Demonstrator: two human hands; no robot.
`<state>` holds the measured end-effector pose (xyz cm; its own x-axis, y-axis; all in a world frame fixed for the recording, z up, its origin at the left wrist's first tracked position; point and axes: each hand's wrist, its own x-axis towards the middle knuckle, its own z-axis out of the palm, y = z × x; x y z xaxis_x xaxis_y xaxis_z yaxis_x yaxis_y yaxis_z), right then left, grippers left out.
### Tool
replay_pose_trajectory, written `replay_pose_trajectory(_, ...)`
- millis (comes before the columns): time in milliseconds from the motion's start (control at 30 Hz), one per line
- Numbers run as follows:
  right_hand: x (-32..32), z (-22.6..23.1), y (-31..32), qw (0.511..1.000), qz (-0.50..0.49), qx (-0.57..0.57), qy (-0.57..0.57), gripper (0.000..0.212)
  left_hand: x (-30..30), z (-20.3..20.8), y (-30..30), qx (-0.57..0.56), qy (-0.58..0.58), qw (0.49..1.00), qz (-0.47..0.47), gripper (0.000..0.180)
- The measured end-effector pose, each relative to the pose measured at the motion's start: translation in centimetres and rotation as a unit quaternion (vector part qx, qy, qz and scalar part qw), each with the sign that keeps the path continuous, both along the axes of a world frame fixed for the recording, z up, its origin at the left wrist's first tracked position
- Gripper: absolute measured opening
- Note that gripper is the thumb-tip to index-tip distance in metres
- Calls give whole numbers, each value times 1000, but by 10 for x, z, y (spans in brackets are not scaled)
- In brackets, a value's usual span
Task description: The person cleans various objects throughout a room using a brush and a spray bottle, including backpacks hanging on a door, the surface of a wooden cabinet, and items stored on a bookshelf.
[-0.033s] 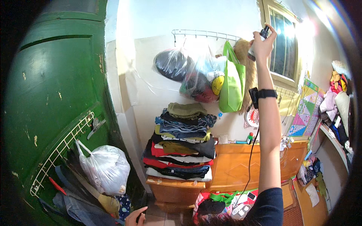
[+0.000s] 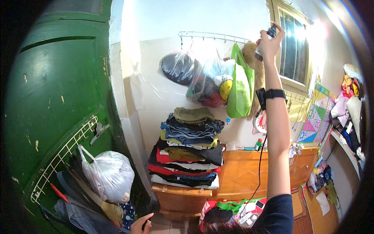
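My right arm reaches up in front of the wall and window. In my right hand (image 2: 270, 46), closed around it, is a small bottle (image 2: 258, 54) with a black spray-type top, held near the window frame. A black band with a small dark device (image 2: 261, 99) circles that wrist, and a dark cable hangs from it. Only part of my left hand (image 2: 140, 225) shows at the lower edge. Its index finger points up and right, and a dark sliver sits between finger and thumb; I cannot make out what it is. Beside the raised hand hangs a green bag (image 2: 241, 91).
A tall stack of folded clothes (image 2: 187, 152) stands on a wooden cabinet (image 2: 177, 197). Clear bags (image 2: 179, 70) hang from a wall rack (image 2: 214, 36). At left, a green door (image 2: 62, 78) carries a rack with a white plastic bag (image 2: 109, 175) and clothes. Shelves with clothes stand at right.
My right hand and the bottle have shifted slightly left and up. My left hand has barely moved. The rest shifts only a little with the view.
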<state>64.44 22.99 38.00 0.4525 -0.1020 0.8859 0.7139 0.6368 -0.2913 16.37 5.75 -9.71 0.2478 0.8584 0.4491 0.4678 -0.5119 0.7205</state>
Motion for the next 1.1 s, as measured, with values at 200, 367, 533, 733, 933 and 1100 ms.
replay_pose_trajectory(200,-14,12,121,912,-120,-117,-374,50,23,7,23,-148,-62,987,-12,41)
replay_pose_trajectory(367,-36,55,94,972,26,-53,-226,54,25,-5,62,-159,-160,974,-28,43)
replay_pose_trajectory(533,-28,92,89,987,-18,72,-144,50,19,-19,95,-150,-146,977,-49,26)
replay_pose_trajectory(733,3,124,100,941,-253,45,-220,46,3,-17,158,-92,-115,986,-77,21)
replay_pose_trajectory(933,-9,113,74,971,-143,162,-98,47,2,-19,211,11,-50,996,-68,32)
replay_pose_trajectory(1100,73,74,76,823,-511,-176,-175,51,8,-48,236,-34,-154,979,-130,31)
